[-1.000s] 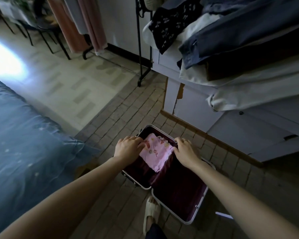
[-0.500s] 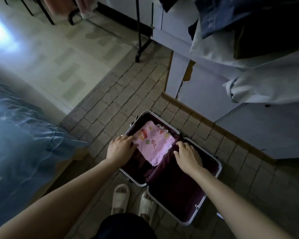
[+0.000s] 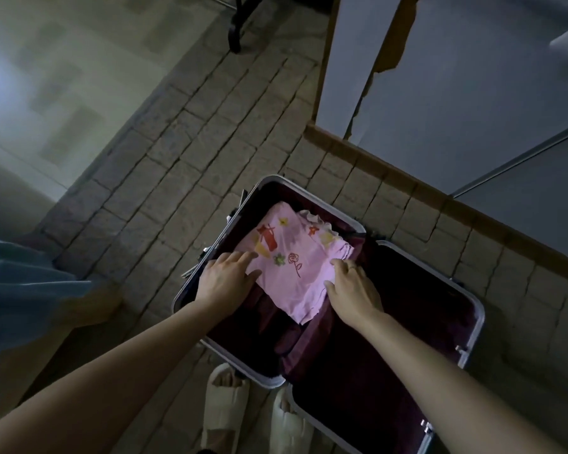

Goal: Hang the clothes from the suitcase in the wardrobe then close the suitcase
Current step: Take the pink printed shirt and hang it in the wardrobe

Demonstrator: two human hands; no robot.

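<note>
1. Floor (image 3: 184,152) of stone-look tile took up most of the view; grey cabinet fronts (image 3: 456,93) stood along the far right edge, and blue bedding (image 3: 20,283) hung in at the left.
2. Suitcase (image 3: 473,322) lay open flat on the tile, both halves lined in dark maroon, metal rim showing all round. The right half looked empty, though the light was too dim to be certain.
3. Pink garment (image 3: 295,263), folded and printed with flowers, sat in the left half, on top of the lining.
4. Sandals (image 3: 223,407) on the person's feet stood just beside the near rim.
5. Left hand (image 3: 225,281) rested on the garment's left edge, fingers extended over the cloth, nothing clasped.
6. Right hand (image 3: 353,290) lay at the garment's right edge, fingers bent down onto the fabric; whether they pinched it could not be told.
7. Handling judgement: thin soft cloth, light, will sag and unfold once lifted. Best taken with both hands under the two side edges, or by the shoulders if found, so it opens ready for a hanger.
</note>
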